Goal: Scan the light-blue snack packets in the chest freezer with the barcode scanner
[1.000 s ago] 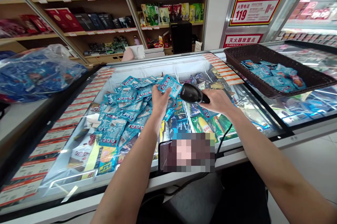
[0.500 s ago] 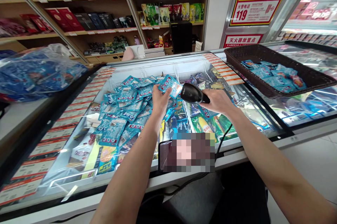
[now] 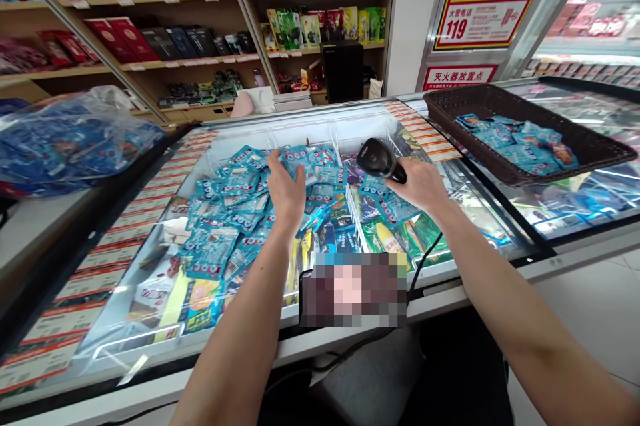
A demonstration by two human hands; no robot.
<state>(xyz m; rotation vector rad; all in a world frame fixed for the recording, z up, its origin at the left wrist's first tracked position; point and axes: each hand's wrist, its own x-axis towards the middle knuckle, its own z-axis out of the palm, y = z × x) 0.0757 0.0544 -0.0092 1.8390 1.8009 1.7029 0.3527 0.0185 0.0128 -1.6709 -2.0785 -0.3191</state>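
Observation:
My left hand (image 3: 287,191) is over the heap of small blue snack packets (image 3: 213,251) on the glass freezer lid. Its thumb and fingers are around the edge of one blue snack packet (image 3: 296,155), which lies close against the others. My right hand (image 3: 423,186) is closed around the handle of a black barcode scanner (image 3: 376,158), held above the lid to the right of the heap. More blue packets (image 3: 400,207) lie beneath the scanner. A phone (image 3: 306,299), its screen blurred out, rests at the freezer's near edge.
A brown woven basket (image 3: 530,175) with blue packets stands on the right. A clear plastic bag (image 3: 75,136) full of blue packets sits at left. Price labels (image 3: 107,249) line the freezer lid (image 3: 155,341). A black cable (image 3: 425,259) hangs below my right hand. Stocked shelves (image 3: 195,61) stand behind.
My left hand has moved left with the packet, away from the scanner. My right hand has shifted the scanner slightly right and up, uncovering packets beneath it.

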